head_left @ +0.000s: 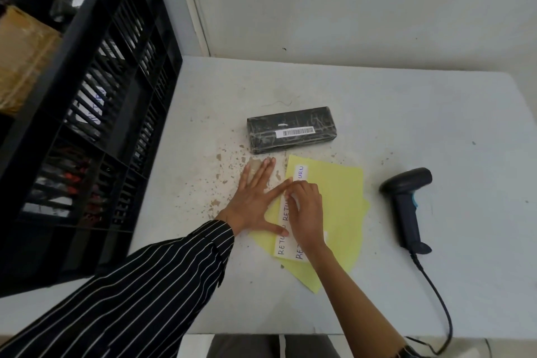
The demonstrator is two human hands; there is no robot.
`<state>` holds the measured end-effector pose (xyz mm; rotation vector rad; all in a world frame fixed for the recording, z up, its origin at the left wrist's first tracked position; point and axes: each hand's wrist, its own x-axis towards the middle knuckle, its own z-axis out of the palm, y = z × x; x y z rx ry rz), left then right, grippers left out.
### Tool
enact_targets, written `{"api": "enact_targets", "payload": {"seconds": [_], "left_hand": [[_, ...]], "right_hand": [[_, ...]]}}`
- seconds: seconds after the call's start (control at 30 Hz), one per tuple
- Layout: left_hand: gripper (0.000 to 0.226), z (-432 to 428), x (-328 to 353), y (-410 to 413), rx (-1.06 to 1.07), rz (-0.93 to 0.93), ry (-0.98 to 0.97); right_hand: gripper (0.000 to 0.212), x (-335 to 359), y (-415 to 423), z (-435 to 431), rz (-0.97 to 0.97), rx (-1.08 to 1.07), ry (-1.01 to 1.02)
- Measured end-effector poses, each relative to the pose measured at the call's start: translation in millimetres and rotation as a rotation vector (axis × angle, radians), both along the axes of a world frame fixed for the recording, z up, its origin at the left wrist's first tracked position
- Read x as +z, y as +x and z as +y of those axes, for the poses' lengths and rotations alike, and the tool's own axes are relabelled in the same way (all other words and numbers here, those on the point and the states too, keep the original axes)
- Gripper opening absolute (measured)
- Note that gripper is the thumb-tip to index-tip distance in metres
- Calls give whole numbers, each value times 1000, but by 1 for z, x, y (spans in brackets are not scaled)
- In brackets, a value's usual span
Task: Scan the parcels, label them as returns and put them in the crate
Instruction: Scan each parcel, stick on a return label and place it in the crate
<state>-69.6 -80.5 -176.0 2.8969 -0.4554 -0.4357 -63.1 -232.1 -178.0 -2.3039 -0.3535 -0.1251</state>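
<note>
A black wrapped parcel (290, 129) with a white barcode strip (295, 132) lies flat near the middle of a white worktop (406, 110), just beyond a yellow sheet (343, 197) that carries white strips hand-lettered RETURN. A dark handheld scanner (406, 197) lies on its side to the right of the sheet, well apart from the parcel, and its cable (438, 299) trails off the near edge. The left hand (255, 197), in a black sleeve with white stripes (130, 293), lies flat with its fingers spread, the thumb and forefinger pressing on the sheet's left edge. The right hand (306, 212) has its fingers curled together, pinching one return label (300, 173) on the sheet. That hand covers the first letters of the label and parts of the strips below. A tall black slatted crate (96, 96) stands at the worktop's left edge. Through its slats and over its rim show a brown box (23, 58) and dark wrapped parcels with white labels, blurred and partly cut off by the frame. The worktop's paint is chipped in brown specks near the left hand. A pale, scuffed wall (348, 3) rises behind.
</note>
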Motion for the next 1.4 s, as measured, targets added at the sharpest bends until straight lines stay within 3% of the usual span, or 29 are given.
{"api": "enact_targets", "payload": {"seconds": [0.43,0.9,1.0,1.07,1.17,1.4], "left_hand": [[125,-8,8,0,21,80,142],[122,-12,17,1,17,123,169],[128,-13,19,2,18,138,177],[130,-14,22,4,6,141,191],[129,-17,29,8,-40,135,253],[120,-18,55,35,-261,197,437]], "right_hand": [[13,7,-19,-22,-239,110,-278],[19,30,-57,-39,-307,68,-297],[17,42,-63,-37,-252,25,-202],[6,55,-64,-39,-164,-31,-21],[7,63,-46,-50,-6,-97,169],[16,51,-27,-68,297,-220,138]]}}
